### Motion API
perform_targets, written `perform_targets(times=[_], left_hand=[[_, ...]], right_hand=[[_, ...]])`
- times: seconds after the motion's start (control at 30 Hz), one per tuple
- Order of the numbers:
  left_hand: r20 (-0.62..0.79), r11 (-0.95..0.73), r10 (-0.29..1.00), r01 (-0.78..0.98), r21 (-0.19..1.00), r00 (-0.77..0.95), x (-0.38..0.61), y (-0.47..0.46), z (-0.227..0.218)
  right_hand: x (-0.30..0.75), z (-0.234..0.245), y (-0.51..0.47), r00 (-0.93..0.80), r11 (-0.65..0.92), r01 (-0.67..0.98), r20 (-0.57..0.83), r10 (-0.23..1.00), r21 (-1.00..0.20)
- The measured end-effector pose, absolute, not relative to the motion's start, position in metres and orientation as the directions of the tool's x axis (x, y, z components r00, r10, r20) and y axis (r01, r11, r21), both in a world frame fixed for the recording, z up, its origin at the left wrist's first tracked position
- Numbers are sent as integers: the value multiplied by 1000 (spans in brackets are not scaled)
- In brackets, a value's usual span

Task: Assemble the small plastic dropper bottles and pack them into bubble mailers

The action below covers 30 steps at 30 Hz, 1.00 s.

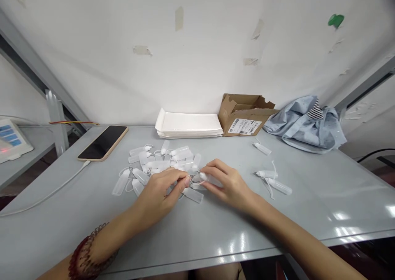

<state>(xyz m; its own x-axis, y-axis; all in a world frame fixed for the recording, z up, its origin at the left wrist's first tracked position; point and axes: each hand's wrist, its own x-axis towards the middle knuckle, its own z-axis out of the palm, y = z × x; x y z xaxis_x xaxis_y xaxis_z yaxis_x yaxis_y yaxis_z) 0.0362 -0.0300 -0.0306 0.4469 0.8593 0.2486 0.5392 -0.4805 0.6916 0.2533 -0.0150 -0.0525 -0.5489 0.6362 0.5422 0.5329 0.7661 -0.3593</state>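
Small translucent squeeze bottles (159, 164) with white caps and thin loop straps lie in a loose pile at the middle of the table. At the pile's right edge, my right hand (226, 181) grips one of these bottles (213, 180) between thumb and fingers, its white neck pointing left. My left hand (165, 189) is closed in a pinch at the thin strap (193, 181) beside that neck; its fingertips partly hide what they hold. Another bottle (194, 195) lies just under the hands. Off to the right, two bottles (279, 186) lie close together, and a single bottle (262, 148) lies farther back.
A phone (103, 143) on a white cable lies at the left. Along the wall stand a stack of white trays or envelopes (189, 125), an open cardboard box (243, 115) and a crumpled light-blue cloth (305, 125). The grey table (185, 247) ends near my body.
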Motion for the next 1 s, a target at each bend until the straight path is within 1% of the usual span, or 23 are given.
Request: perform_targets(times=[0.1,0.2,0.57,0.67,1.0], left_hand=[[245,-506,841,541,671,482,36,-30,-33],[233,-509,832,527,680,504,36,-30,-34],[245,-529,817,510,679,522,36,-30,-31],[234,-517,824,515,684,516,36,-30,-31],[213,-525,812,521,672,544,36,-30,-32]], right_hand=[[251,-53,-18,-592,800,533,553,586,-277],[250,-52,-19,-616,818,523,557,556,-239],[250,-51,-19,-608,825,510,577,546,-244],[249,-53,-18,-606,825,503,575,549,-257],[248,-53,-19,-616,826,507,567,548,-247]])
